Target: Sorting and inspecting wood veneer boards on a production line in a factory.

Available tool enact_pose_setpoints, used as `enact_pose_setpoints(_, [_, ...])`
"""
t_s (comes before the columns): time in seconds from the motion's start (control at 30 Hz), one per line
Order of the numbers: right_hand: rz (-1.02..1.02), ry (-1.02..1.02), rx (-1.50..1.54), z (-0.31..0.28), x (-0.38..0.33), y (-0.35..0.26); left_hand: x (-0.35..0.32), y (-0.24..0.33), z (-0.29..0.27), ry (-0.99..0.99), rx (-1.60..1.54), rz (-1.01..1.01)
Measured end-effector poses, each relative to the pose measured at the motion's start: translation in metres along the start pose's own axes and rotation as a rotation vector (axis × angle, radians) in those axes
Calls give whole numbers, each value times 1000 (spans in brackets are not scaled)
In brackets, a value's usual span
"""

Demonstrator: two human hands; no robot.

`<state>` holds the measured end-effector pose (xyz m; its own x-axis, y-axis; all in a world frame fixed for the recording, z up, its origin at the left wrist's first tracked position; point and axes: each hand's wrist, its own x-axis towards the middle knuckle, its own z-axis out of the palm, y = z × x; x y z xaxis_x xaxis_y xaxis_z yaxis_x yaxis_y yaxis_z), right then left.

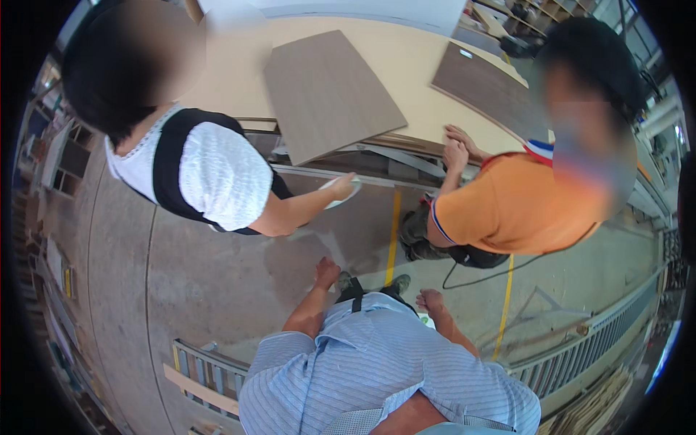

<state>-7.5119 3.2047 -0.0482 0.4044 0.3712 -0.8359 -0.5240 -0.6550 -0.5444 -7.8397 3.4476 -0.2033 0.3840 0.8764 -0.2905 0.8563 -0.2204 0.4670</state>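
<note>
My left hand (pixel 328 272) hangs in front of my blue striped shirt, fingers curled, with nothing in it. My right hand (pixel 429 299) is also curled and holds nothing; it is low beside my waist. Both are above the concrete floor (pixel 217 283), well short of the beige worktable (pixel 406 65). On that table lie a grey-brown board (pixel 326 90) and a darker brown board (pixel 493 90).
A person in a white and black top stands at the left, reaching a hand with a white object (pixel 346 190) toward the table's edge. A person in an orange shirt rests both hands (pixel 457 148) on the edge. Yellow floor lines (pixel 394 232), a metal railing (pixel 580 348) and a frame (pixel 206 373) are nearby.
</note>
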Motion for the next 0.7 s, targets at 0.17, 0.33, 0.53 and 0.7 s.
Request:
enact_pose_setpoints(0.17, [-489, -187, -348, -61, 75, 73, -14, 38, -16, 3, -170, -41])
enact_pose_setpoints(0.33, [-14, -60, 116, -35, 20, 16, -9, 56, -18, -66, 26, 46])
enact_pose_setpoints(0.53, [0, -32, 45, -37, 11, 3, -6, 30, 21, -35, 81, 139])
enact_pose_setpoints(0.7, [-2, -150, 148, -42, 24, 3, 4, 38, 15, -75, -123, 1])
